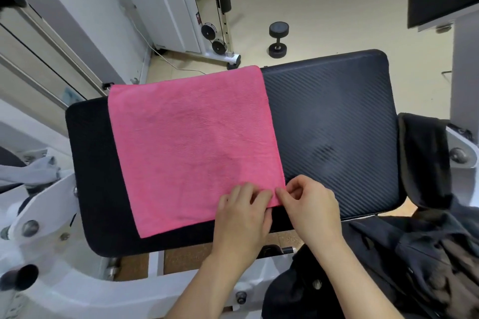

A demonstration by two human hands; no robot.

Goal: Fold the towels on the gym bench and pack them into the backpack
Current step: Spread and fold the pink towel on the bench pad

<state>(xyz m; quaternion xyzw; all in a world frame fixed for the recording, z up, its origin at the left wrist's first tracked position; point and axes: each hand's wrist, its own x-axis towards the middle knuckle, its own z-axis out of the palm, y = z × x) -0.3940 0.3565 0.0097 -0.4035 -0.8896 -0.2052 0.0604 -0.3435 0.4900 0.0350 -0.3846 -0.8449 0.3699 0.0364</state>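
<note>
pink terry cloth, a flat square towel [191,142], lies spread across the left and middle of the black padded gym bench [331,122], its far edge hanging a little past the bench's 12 o'clock side. it looks like a single smooth layer or at most one fold; i cannot tell which from the edges. nothing here shows a finished, compact fold, so i judge the folding is at its start or early middle for this towel. the dark fabric backpack [425,246] sits slumped at about 4 o'clock from the towel, off the bench's near right corner, and no towel can be seen in it, though its inside is mostly hidden. only this one towel is in view, so folding it down and packing it are both left to do.

both hands work the same spot: the towel's near right corner, at roughly 5 o'clock on the cloth. the left hand [243,217] lies over the near edge with fingers curled down onto the fabric, seeming to pinch it. the right hand [308,204] sits just beside it at 3 o'clock, thumb and forefinger pinching the corner tip. the two hands almost touch. the rest of the towel stretches away from them toward 11 o'clock, flat and unheld.
</note>
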